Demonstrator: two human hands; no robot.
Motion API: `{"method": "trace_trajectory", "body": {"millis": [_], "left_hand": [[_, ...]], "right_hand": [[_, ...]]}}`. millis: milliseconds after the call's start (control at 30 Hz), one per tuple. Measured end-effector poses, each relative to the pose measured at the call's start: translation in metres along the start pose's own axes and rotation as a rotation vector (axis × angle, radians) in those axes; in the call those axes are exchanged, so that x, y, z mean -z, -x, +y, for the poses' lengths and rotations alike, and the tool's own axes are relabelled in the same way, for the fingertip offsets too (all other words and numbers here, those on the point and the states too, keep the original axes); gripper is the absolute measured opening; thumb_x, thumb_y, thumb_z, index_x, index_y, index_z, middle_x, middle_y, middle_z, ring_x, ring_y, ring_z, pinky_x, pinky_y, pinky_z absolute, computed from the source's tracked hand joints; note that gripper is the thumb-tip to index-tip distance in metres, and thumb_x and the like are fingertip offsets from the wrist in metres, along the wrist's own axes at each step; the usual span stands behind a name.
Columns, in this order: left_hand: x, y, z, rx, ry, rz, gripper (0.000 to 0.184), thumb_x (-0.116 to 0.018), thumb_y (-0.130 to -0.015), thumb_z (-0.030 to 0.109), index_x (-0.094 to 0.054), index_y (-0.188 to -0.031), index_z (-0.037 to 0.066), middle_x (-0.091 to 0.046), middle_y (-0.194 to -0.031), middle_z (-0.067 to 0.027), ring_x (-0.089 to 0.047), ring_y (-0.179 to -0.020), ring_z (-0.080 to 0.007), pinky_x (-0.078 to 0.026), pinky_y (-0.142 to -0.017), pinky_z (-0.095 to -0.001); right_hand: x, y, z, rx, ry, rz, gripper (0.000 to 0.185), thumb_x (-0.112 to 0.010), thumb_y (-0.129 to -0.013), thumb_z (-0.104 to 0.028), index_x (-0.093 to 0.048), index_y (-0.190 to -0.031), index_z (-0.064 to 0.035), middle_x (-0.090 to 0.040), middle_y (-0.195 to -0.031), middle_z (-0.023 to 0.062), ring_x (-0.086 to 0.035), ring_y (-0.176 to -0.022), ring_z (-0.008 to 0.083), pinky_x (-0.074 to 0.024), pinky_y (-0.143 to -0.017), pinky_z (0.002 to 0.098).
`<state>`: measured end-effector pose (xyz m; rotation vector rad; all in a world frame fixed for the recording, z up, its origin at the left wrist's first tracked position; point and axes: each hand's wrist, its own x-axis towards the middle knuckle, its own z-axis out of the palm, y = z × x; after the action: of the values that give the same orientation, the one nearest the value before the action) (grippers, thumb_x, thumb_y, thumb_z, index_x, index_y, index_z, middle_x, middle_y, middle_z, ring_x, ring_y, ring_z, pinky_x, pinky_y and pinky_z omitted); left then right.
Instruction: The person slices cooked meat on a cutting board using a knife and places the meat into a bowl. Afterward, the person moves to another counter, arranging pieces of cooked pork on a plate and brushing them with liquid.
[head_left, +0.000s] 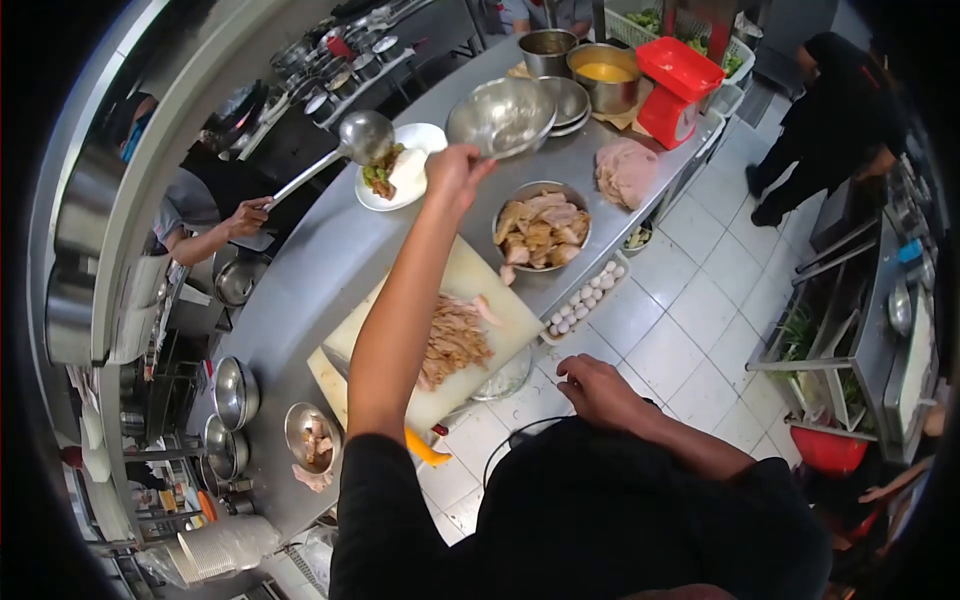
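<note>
Head view shows the left hand (460, 180), its fingers partly bent, at the edge of a white plate (424, 136) on the worktop (300, 310); whether it grips the rim, one cannot tell. The right hand (603, 395) is loosely curled, seemingly with nothing in it. The plate is probably stiff, smooth and breakable, best held by its clean rim. Beyond, a co-worker's hand (247, 217) holds a ladle (366, 135) over it. The left forearm hides part of the cutting board (475, 268) and sliced meat (460, 345).
</note>
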<state>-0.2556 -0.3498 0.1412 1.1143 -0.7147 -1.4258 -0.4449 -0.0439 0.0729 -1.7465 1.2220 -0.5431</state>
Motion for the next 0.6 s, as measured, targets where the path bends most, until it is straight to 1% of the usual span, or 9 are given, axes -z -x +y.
{"method": "trace_trajectory", "body": {"millis": [133,233,300,333,400,433,500,533,600], "left_hand": [[-0.068,-0.059,-0.031,0.003,0.014,0.145,0.012,-0.049,-0.085,-0.009,-0.048,-0.096,-0.013,-0.049,-0.099,-0.021,-0.055,-0.083,-0.0345,-0.059,-0.08,-0.0443],[-0.088,-0.07,-0.047,-0.02,0.084,0.22,0.022,-0.055,-0.086,-0.005,-0.047,-0.105,-0.013,-0.05,-0.103,-0.0238,-0.056,-0.082,-0.0342,-0.06,-0.079,-0.0443],[-0.094,-0.066,-0.047,0.111,-0.07,0.138,0.041,-0.064,-0.086,0.004,-0.045,-0.119,-0.012,-0.052,-0.112,-0.0229,-0.057,-0.086,-0.0302,-0.058,-0.078,-0.0407],[-0.096,-0.055,-0.043,0.115,-0.083,0.148,0.041,-0.064,-0.086,0.004,-0.045,-0.119,-0.012,-0.052,-0.112,-0.0229,-0.057,-0.086,-0.0302,-0.058,-0.078,-0.0407],[-0.085,-0.024,-0.037,0.049,-0.627,-0.126,0.05,-0.072,-0.083,0.011,-0.05,-0.124,-0.006,-0.058,-0.114,-0.0161,-0.058,-0.09,-0.023,-0.054,-0.077,-0.0345],[-0.076,-0.014,-0.034,0.052,-0.638,-0.115,0.05,-0.072,-0.083,0.011,-0.05,-0.124,-0.006,-0.058,-0.114,-0.0161,-0.058,-0.09,-0.023,-0.054,-0.077,-0.0345],[-0.054,0.004,-0.025,0.033,-1.012,-0.345,0.043,-0.074,-0.081,0.015,-0.06,-0.119,-0.001,-0.064,-0.105,-0.0075,-0.06,-0.088,-0.0158,-0.05,-0.077,-0.0301],[-0.042,0.008,-0.023,0.036,-1.022,-0.333,0.043,-0.074,-0.081,0.015,-0.06,-0.119,-0.001,-0.064,-0.105,-0.0075,-0.06,-0.088,-0.0158,-0.05,-0.077,-0.0301],[-0.019,0.014,-0.026,-0.088,-1.309,-0.47,0.034,-0.073,-0.08,0.014,-0.066,-0.11,0.0,-0.066,-0.095,-0.0053,-0.06,-0.085,-0.0135,-0.05,-0.078,-0.0291]], "right_hand": [[0.032,0.005,0.023,-0.077,-0.026,0.012,0.017,-0.061,-0.088,-0.011,-0.058,-0.102,-0.0014,-0.061,-0.097,0.0223,-0.06,-0.088,0.0414,-0.0482,-0.078,0.0471],[0.04,0.01,0.044,-0.077,-0.058,0.082,0.019,-0.063,-0.086,-0.01,-0.059,-0.102,-0.0015,-0.062,-0.095,0.022,-0.06,-0.085,0.0412,-0.0484,-0.077,0.047],[0.047,0.011,0.05,-0.087,-0.078,0.065,0.019,-0.063,-0.086,-0.009,-0.059,-0.102,-0.0014,-0.062,-0.095,0.0217,-0.061,-0.085,0.0407,-0.0487,-0.077,0.0464],[0.051,0.01,0.051,-0.091,-0.084,0.062,0.018,-0.063,-0.086,-0.009,-0.059,-0.102,-0.0014,-0.062,-0.095,0.0214,-0.061,-0.085,0.0402,-0.049,-0.077,0.0458],[0.055,0.007,0.053,-0.093,-0.114,0.052,0.017,-0.063,-0.086,-0.009,-0.059,-0.101,-0.0013,-0.062,-0.094,0.0212,-0.061,-0.084,0.0399,-0.0493,-0.076,0.045],[0.056,0.004,0.056,-0.069,-0.109,0.038,0.017,-0.063,-0.086,-0.009,-0.059,-0.101,-0.0014,-0.062,-0.094,0.0213,-0.061,-0.084,0.0399,-0.0492,-0.076,0.0451],[0.058,-0.003,0.058,-0.031,-0.115,0.011,0.017,-0.062,-0.086,-0.009,-0.059,-0.102,-0.0015,-0.062,-0.094,0.0214,-0.061,-0.084,0.04,-0.0492,-0.076,0.0452],[0.059,-0.007,0.057,-0.046,-0.121,-0.018,0.018,-0.062,-0.087,-0.009,-0.058,-0.102,-0.0017,-0.062,-0.095,0.0216,-0.061,-0.085,0.0402,-0.0491,-0.076,0.0455],[0.059,-0.012,0.058,-0.055,-0.123,-0.058,0.018,-0.062,-0.087,-0.009,-0.058,-0.102,-0.0018,-0.061,-0.095,0.0218,-0.061,-0.085,0.0403,-0.0489,-0.076,0.0458]]}}
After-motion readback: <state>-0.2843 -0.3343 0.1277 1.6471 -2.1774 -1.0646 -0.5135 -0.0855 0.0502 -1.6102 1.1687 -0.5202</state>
